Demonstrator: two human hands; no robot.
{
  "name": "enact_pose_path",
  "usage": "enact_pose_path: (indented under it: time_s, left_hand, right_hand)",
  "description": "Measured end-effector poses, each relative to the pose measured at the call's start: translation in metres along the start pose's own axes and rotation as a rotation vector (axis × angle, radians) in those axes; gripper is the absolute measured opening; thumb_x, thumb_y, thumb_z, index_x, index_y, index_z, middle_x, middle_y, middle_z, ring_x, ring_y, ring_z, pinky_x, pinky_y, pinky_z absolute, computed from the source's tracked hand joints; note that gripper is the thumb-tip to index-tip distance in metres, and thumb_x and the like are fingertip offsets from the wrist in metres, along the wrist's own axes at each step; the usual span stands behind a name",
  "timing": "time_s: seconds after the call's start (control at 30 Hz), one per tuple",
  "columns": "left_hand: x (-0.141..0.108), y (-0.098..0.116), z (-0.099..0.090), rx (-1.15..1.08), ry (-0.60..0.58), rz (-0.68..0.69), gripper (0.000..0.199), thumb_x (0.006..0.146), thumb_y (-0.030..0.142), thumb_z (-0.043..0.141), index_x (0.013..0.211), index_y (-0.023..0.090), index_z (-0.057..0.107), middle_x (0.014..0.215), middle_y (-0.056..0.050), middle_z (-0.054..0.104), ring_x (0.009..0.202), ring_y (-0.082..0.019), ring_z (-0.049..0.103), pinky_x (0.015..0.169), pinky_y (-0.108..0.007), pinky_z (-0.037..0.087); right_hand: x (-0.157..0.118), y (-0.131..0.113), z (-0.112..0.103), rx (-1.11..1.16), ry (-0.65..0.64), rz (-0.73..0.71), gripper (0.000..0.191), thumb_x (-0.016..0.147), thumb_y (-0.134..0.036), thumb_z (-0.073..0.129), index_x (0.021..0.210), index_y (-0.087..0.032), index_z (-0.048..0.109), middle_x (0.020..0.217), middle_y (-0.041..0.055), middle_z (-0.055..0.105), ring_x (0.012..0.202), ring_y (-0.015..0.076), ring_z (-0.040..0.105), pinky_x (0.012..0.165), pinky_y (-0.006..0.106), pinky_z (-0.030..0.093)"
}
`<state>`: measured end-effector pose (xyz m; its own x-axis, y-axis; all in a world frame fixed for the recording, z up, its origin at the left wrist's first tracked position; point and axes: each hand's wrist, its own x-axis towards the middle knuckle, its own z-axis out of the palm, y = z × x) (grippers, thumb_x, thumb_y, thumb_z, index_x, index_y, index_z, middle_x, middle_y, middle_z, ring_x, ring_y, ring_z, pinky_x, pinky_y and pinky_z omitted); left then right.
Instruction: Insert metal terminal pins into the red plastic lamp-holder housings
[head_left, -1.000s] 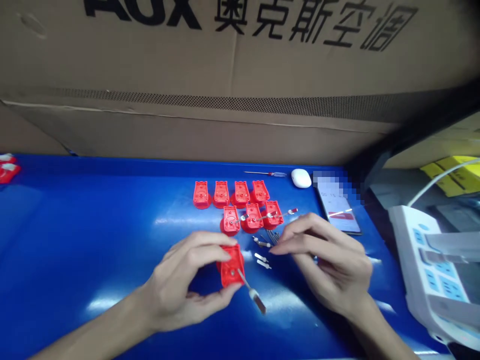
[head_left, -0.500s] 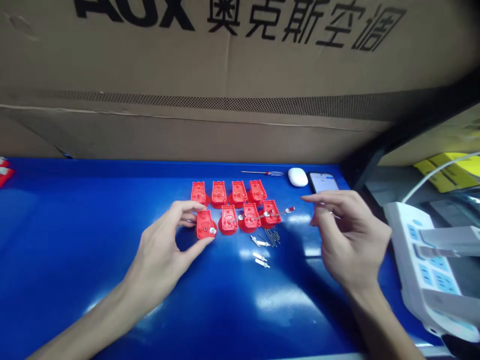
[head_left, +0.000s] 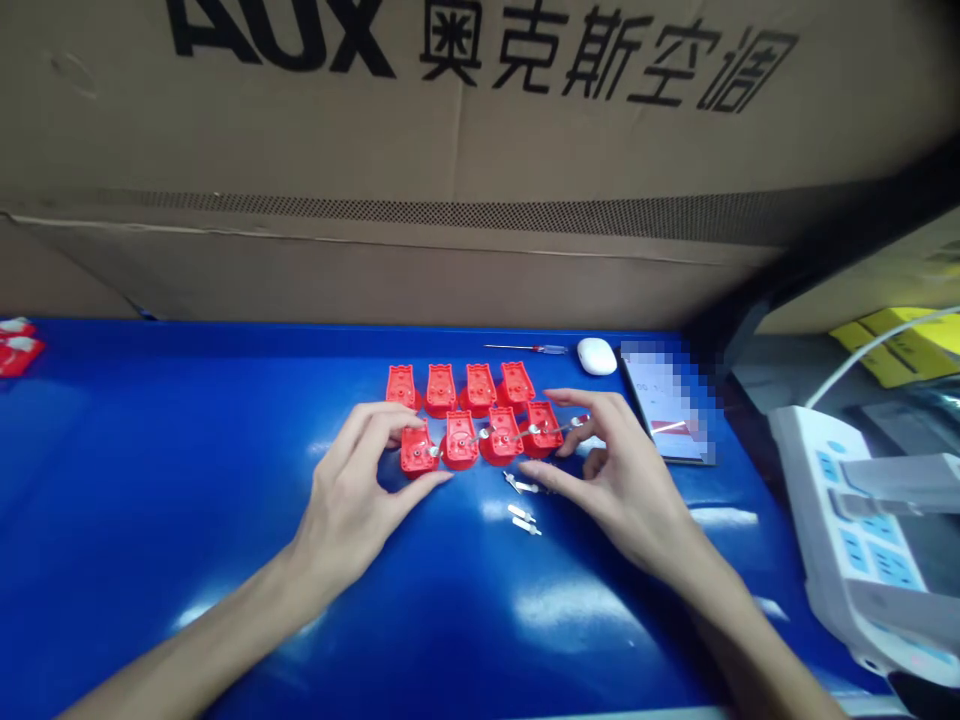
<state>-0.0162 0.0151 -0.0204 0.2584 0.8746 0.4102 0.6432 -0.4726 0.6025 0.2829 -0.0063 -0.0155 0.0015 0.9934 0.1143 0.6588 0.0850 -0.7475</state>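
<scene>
My left hand [head_left: 367,465] is curled around a red plastic housing [head_left: 416,455] at the left end of the front row, fingers behind it and thumb along its near side. A small white piece lies on that housing. Beside it stand more open red housings [head_left: 459,440], with thin stems and white-ended parts lying across several of them. My right hand [head_left: 611,455] is open at the right end of this row, thumb and fingers apart, nothing visible between them. Its thumb reaches over small silver pin parts [head_left: 525,520] and partly hides the thin screws.
A second row of red housings [head_left: 439,385] stands behind. Further back lie a screwdriver [head_left: 547,349], a white rounded case [head_left: 597,356] and a phone [head_left: 667,400]. A white power strip [head_left: 847,540] borders the right side; a cardboard box [head_left: 450,270] closes off the back.
My right hand has moved left, from near the phone to the right end of the front row. My left hand and its housing have shifted slightly right, closer to the neighbouring housing.
</scene>
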Motion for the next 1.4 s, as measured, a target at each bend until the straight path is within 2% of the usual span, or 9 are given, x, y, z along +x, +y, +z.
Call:
enact_pose_path:
  time_s: [0.2, 0.4, 0.93, 1.03, 1.13, 1.2, 1.23, 1.3, 1.4]
  left_hand:
    - [0.004, -0.003, 0.004, -0.015, 0.060, 0.040, 0.045, 0.085, 0.035, 0.096, 0.119, 0.023, 0.069, 0.119, -0.005, 0.071, 0.094, -0.019, 0.074, 0.088, -0.034, 0.066]
    - [0.007, -0.008, 0.008, 0.015, 0.064, 0.069, 0.041, 0.089, 0.031, 0.093, 0.119, 0.023, 0.066, 0.119, -0.005, 0.070, 0.100, -0.020, 0.072, 0.091, -0.035, 0.065]
    - [0.014, -0.007, 0.011, 0.067, 0.033, 0.033, 0.038, 0.096, 0.037, 0.086, 0.124, 0.026, 0.065, 0.125, -0.007, 0.068, 0.112, -0.025, 0.073, 0.101, -0.041, 0.063]
    - [0.013, -0.008, 0.004, 0.099, 0.026, 0.041, 0.047, 0.093, 0.045, 0.088, 0.129, 0.026, 0.063, 0.129, -0.008, 0.068, 0.116, -0.027, 0.073, 0.097, -0.041, 0.065]
    - [0.009, -0.009, -0.011, 0.101, 0.016, 0.133, 0.075, 0.083, 0.066, 0.089, 0.139, 0.026, 0.060, 0.136, -0.012, 0.067, 0.117, -0.032, 0.072, 0.090, -0.045, 0.066]
    - [0.006, -0.010, -0.022, -0.016, 0.042, 0.197, 0.087, 0.084, 0.085, 0.072, 0.145, 0.025, 0.059, 0.136, -0.015, 0.066, 0.114, -0.035, 0.073, 0.083, -0.048, 0.067]
    - [0.006, -0.009, -0.027, -0.064, 0.099, 0.178, 0.085, 0.089, 0.090, 0.060, 0.145, 0.026, 0.059, 0.136, -0.015, 0.066, 0.112, -0.035, 0.073, 0.079, -0.048, 0.066]
    - [0.008, -0.007, -0.033, -0.095, 0.199, 0.129, 0.068, 0.102, 0.082, 0.048, 0.141, 0.027, 0.063, 0.135, -0.014, 0.066, 0.112, -0.034, 0.073, 0.077, -0.048, 0.065]
    - [0.023, -0.006, -0.041, 0.017, 0.213, 0.032, 0.024, 0.109, 0.043, 0.061, 0.125, 0.027, 0.070, 0.129, -0.008, 0.071, 0.114, -0.028, 0.072, 0.087, -0.043, 0.064]
  right_hand:
    - [0.002, -0.004, 0.009, 0.009, 0.029, -0.018, 0.073, 0.085, -0.060, 0.092, 0.146, -0.034, 0.061, 0.135, 0.0100, 0.061, 0.085, 0.0244, 0.068, 0.073, 0.045, 0.061]
    - [0.002, -0.006, 0.015, 0.003, 0.053, -0.047, 0.067, 0.089, -0.059, 0.089, 0.144, -0.032, 0.062, 0.137, 0.0116, 0.061, 0.085, 0.0243, 0.066, 0.076, 0.045, 0.062]
    - [0.005, -0.008, 0.020, 0.029, 0.082, -0.036, 0.061, 0.093, -0.055, 0.086, 0.142, -0.028, 0.062, 0.135, 0.0133, 0.060, 0.085, 0.0236, 0.066, 0.078, 0.044, 0.062]
    - [0.003, -0.007, 0.019, 0.032, 0.073, -0.035, 0.062, 0.094, -0.055, 0.085, 0.144, -0.028, 0.060, 0.137, 0.0134, 0.059, 0.087, 0.0242, 0.066, 0.080, 0.046, 0.063]
    - [0.001, -0.005, 0.010, 0.014, 0.027, -0.027, 0.080, 0.088, -0.058, 0.089, 0.154, -0.030, 0.054, 0.135, 0.0129, 0.058, 0.086, 0.0240, 0.064, 0.081, 0.047, 0.063]
    - [0.000, -0.004, 0.000, 0.054, -0.032, -0.001, 0.095, 0.084, -0.060, 0.092, 0.163, -0.033, 0.046, 0.137, 0.0126, 0.057, 0.087, 0.0238, 0.064, 0.078, 0.045, 0.063]
    - [0.001, -0.003, -0.005, 0.094, -0.054, 0.013, 0.097, 0.085, -0.061, 0.090, 0.166, -0.035, 0.043, 0.140, 0.0126, 0.057, 0.088, 0.0234, 0.065, 0.076, 0.043, 0.062]
    - [0.004, 0.000, -0.018, 0.175, -0.029, 0.030, 0.085, 0.093, -0.059, 0.083, 0.166, -0.037, 0.043, 0.145, 0.0119, 0.058, 0.088, 0.0217, 0.065, 0.073, 0.039, 0.059]
    - [0.014, 0.005, -0.034, 0.232, 0.086, 0.019, 0.053, 0.103, -0.053, 0.072, 0.151, -0.033, 0.061, 0.139, 0.0089, 0.067, 0.078, 0.0176, 0.061, 0.070, 0.035, 0.054]
